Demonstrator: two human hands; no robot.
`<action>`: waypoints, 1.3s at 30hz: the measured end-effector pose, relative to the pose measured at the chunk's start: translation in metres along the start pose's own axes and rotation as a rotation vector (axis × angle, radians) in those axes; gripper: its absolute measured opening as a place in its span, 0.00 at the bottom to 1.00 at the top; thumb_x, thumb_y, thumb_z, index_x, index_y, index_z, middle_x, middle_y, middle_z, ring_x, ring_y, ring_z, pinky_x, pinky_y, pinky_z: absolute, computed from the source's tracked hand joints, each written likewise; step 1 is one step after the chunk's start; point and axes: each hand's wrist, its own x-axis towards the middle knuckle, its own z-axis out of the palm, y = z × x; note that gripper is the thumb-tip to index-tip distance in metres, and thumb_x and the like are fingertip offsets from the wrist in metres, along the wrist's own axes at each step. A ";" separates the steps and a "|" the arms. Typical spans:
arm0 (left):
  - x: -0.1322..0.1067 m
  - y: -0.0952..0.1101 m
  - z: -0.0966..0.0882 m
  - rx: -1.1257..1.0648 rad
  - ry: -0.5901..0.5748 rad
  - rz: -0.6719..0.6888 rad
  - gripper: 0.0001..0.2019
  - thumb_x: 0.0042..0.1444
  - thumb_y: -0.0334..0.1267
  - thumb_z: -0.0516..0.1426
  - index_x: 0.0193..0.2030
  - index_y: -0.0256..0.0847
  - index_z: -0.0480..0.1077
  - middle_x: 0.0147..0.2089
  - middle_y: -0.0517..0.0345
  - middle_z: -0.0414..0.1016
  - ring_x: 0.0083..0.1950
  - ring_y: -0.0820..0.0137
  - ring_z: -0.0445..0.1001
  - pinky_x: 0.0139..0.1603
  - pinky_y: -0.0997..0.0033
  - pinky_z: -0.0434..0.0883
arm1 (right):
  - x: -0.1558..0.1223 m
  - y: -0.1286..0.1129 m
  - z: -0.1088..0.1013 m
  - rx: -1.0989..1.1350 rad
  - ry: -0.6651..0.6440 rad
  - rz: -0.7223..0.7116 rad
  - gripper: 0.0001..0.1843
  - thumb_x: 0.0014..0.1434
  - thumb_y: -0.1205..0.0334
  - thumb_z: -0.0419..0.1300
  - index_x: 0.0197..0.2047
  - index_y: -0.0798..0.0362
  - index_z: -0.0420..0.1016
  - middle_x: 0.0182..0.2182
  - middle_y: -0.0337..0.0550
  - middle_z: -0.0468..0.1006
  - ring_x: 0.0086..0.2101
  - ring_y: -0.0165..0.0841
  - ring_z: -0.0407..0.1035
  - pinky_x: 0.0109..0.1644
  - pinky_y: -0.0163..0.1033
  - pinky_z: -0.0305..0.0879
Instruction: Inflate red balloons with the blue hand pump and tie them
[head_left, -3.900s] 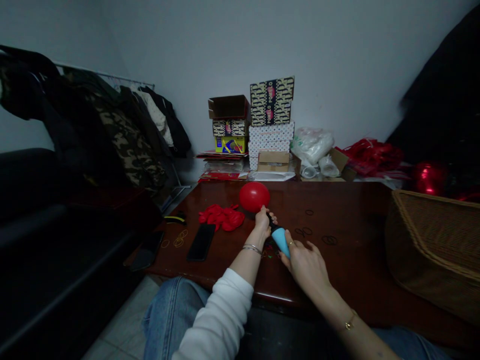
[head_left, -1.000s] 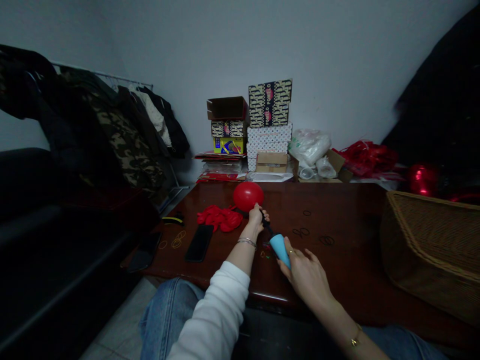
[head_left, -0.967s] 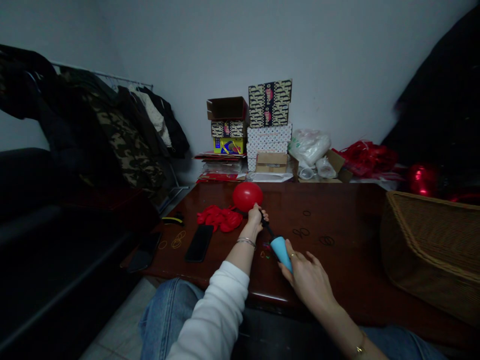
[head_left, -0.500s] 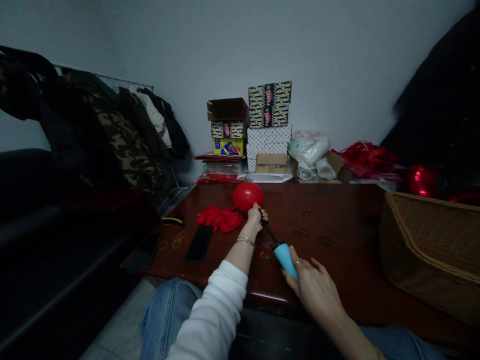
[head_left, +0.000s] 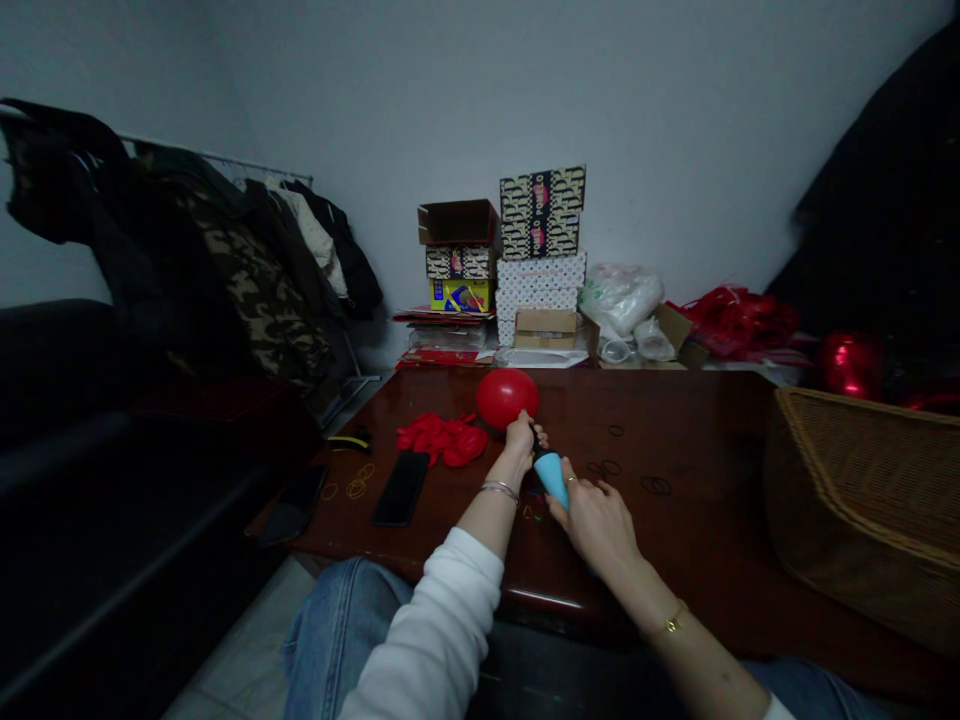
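Note:
My left hand is closed around the neck of a small inflated red balloon where it meets the black nozzle of a hand pump. My right hand grips the light blue pump barrel, pushed in close to my left hand. Both hands hover over the dark wooden table. A pile of flat red balloons lies just left of my left hand.
A black phone and yellow rubber bands lie at the table's left; dark rubber bands lie to the right. A wicker basket stands at the right. Stacked boxes and bags line the far wall. Coats hang on the left.
My right hand has pushed the blue pump barrel forward toward my left hand, after drawing it back half a second ago. The balloon stays about the same size.

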 end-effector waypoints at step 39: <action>-0.011 -0.002 -0.002 -0.009 0.014 -0.013 0.14 0.66 0.42 0.44 0.29 0.41 0.55 0.19 0.66 0.53 0.15 0.78 0.53 0.16 0.79 0.50 | -0.012 0.003 0.001 0.031 -0.005 -0.022 0.29 0.64 0.55 0.50 0.64 0.63 0.58 0.40 0.56 0.80 0.40 0.37 0.75 0.56 0.45 0.59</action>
